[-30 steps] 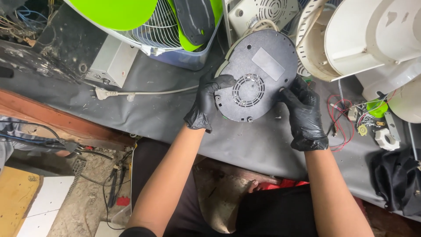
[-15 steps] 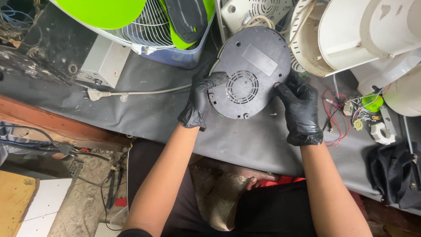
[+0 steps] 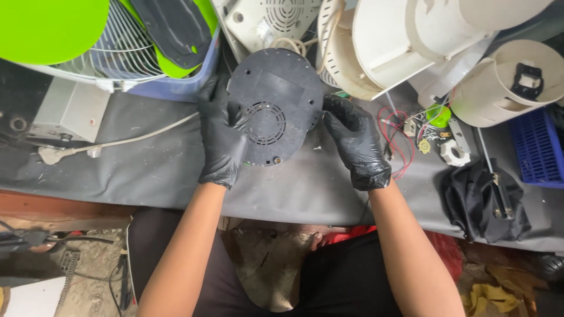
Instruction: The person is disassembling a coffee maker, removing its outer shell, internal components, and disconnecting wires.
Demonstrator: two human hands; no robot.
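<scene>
A round dark grey plastic base (image 3: pixel 275 105) with a circular vent grille in its middle lies flat on the grey work surface (image 3: pixel 153 170). My left hand (image 3: pixel 222 138), in a black glove, grips its left edge with the fingers over the rim. My right hand (image 3: pixel 355 141), also in a black glove, holds the right edge with its fingertips. The base's vented underside faces up.
Behind the base stand a white fan grille with green blades (image 3: pixel 88 41) in a blue tub, white appliance housings (image 3: pixel 411 41) and a cream vented box (image 3: pixel 276 17). Red wires and small parts (image 3: pixel 432 132) lie to the right, then a black cloth (image 3: pixel 482 202) and blue crate (image 3: pixel 537 149). A white plug and cord (image 3: pixel 59 154) lie at left.
Both hands have kept hold of the round base and lowered it flat onto the work surface. The camera has moved closer, so everything looks larger.
</scene>
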